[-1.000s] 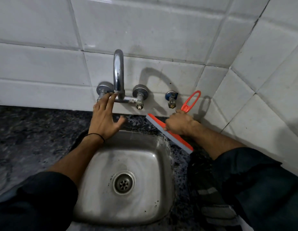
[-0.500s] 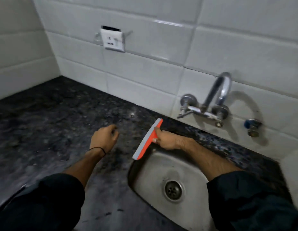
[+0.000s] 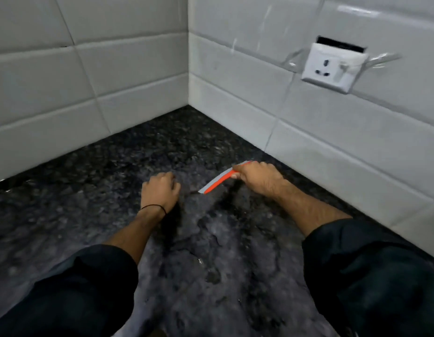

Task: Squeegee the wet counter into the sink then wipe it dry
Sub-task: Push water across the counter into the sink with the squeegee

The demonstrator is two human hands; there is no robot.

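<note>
The squeegee (image 3: 218,182) is held in the closed grip of the right hand (image 3: 257,178), far on the wet tabletop (image 3: 89,190) near the right wall (image 3: 308,142). The left hand (image 3: 160,188) is curled and empty. Streaks could be left if the blade is lifted.

We've got a counter (image 3: 114,190) in speckled black and grey stone, plain white wall tiles (image 3: 235,76), a white socket (image 3: 332,66) and an orange-red squeegee (image 3: 217,182) with a pale grey blade. Sleeves (image 3: 371,276) are dark, and a thin black band (image 3: 154,208) circles one wrist.
</note>
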